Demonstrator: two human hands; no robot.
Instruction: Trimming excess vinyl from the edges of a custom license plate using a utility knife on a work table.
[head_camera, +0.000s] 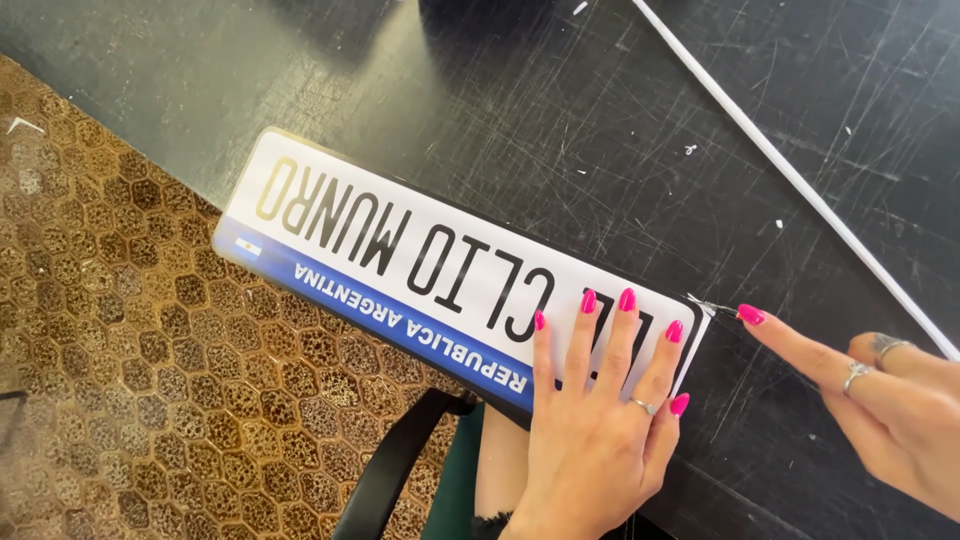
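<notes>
- Licence plate (400, 262): white face, blue band, black letters; lies flat on black scratched table (600, 110), one end overhanging the edge.
- Left hand (600, 420): open, fingers spread, pressing the plate's near end flat.
- Right hand (880, 400): forefinger extended, other fingers curled, tip at a thin sliver (712, 306) on the plate's corner.
- Handling note: firm downward pressure likely stops sliding; pick gently at the corner.
- White rod (800, 180): well apart, crossing the table.
- Patterned floor (120, 380): below.

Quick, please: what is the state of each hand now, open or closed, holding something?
Left hand: open, fingers spread flat, pressing on the plate; grips nothing.
Right hand: index finger extended to a thin clear strip at the plate's corner; a grip cannot be told.
</notes>
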